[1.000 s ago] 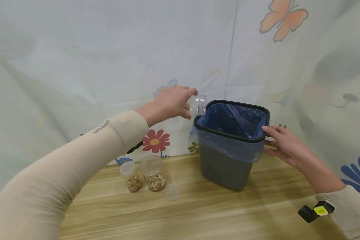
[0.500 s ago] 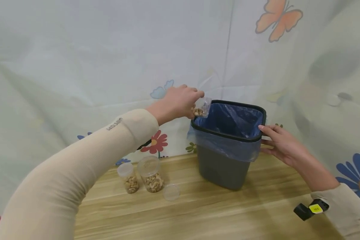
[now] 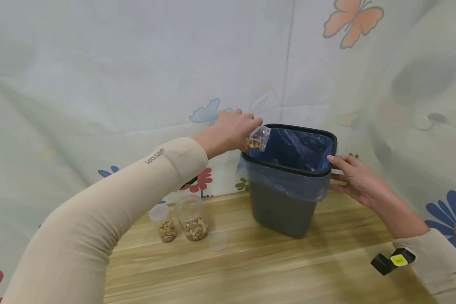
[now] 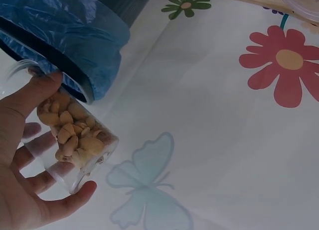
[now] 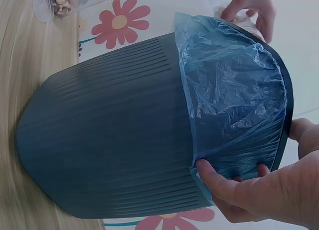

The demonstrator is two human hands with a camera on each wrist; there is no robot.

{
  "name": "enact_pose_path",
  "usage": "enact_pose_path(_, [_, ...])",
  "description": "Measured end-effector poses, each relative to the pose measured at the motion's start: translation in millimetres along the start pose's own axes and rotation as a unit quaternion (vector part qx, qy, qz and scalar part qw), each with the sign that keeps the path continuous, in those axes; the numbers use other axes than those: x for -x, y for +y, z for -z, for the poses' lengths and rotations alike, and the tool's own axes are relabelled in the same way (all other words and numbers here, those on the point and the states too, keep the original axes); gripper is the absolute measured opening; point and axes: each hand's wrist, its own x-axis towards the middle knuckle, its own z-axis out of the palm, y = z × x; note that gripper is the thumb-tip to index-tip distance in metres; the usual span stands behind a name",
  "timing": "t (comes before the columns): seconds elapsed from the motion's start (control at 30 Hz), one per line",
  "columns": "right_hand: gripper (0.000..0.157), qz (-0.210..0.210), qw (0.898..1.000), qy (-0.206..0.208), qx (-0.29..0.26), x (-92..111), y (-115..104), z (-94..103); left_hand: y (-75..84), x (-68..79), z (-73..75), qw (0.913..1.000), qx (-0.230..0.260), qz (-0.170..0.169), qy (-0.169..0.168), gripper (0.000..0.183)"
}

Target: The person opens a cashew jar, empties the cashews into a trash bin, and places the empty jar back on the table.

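Over the left side of the bin's rim, my left hand (image 3: 232, 131) grips a clear plastic jar (image 3: 265, 137) tipped onto its side. Pale brown nuts (image 4: 75, 128) lie along the jar's lower wall in the left wrist view. The jar's open mouth points into the grey trash bin (image 3: 283, 207), which stands upright with a blue bag (image 3: 308, 147) folded over its black rim. My right hand (image 3: 359, 179) holds the bin's right side, thumb at the rim and fingers against the bag outside, as the right wrist view (image 5: 269, 185) also shows.
Left of the bin on the wooden table (image 3: 251, 278) stand a small lidded jar (image 3: 167, 228) and a wider lidded jar (image 3: 196, 223), both partly filled with nuts. A loose clear lid (image 3: 217, 240) lies beside them. A flower-printed sheet (image 3: 156, 63) hangs close behind.
My left hand has moved slightly right and tilted the jar further, bringing its mouth over the bin's rim. The nuts show more plainly inside it. My right hand keeps its hold on the bin.
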Motion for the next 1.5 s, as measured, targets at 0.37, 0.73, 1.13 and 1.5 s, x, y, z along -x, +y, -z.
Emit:
enact_pose_path(0.37, [0.076,0.001,1.0,-0.006,0.0,0.2,-1.4,-4.5,3.4,1.3,-3.1,0.9996,-0.026,-0.012,-0.007,0.071])
enact_pose_path(0.73, [0.053,-0.002,1.0,0.008,-0.011,0.4,-0.7,-8.0,3.0,2.5,-1.3,0.9985,-0.052,-0.019,0.001,0.07])
enact_pose_path(1.13, [0.065,0.0,1.0,0.011,-0.007,-0.8,-0.9,-12.7,0.6,5.3,9.5,0.9972,-0.069,-0.029,0.001,0.078])
enact_pose_path(1.5, [0.043,0.0,1.0,0.019,-0.005,-2.7,0.8,-11.2,1.2,3.7,17.2,0.9945,-0.098,-0.037,0.002,0.073])
